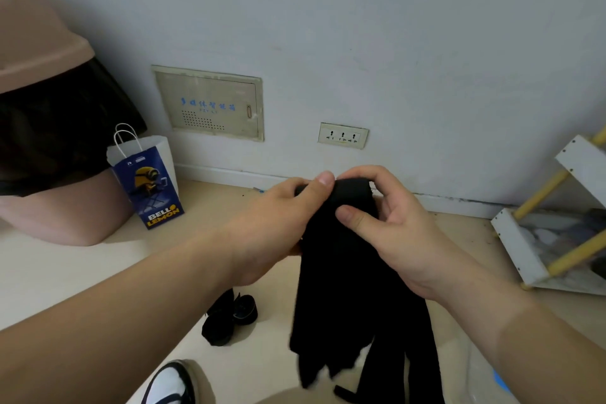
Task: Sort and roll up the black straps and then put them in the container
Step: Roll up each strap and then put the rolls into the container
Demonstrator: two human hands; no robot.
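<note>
Both hands hold a bundle of black straps up in the middle of the view, in front of the wall. The left hand grips the folded top of the bundle with its thumb on top and its fingers hidden behind the cloth. The right hand curls its fingers over the same fold and presses its thumb against the front. The loose ends hang down past the wrists toward the bottom edge. Two rolled straps lie on the beige floor below the left forearm, touching each other and apart from the hanging bundle. At far left stands a tan bin with a black liner; its inside cannot be seen. Just beside it a blue paper bag stands upright against the wall with its mouth open, its contents hidden. At the right edge a white rack with yellow rods holds blurred items that I cannot make out. A wall panel and a socket sit low on the wall behind the hands. Bare floor lies open between the bin and the rolled straps. A shoe shows at the bottom edge.
</note>
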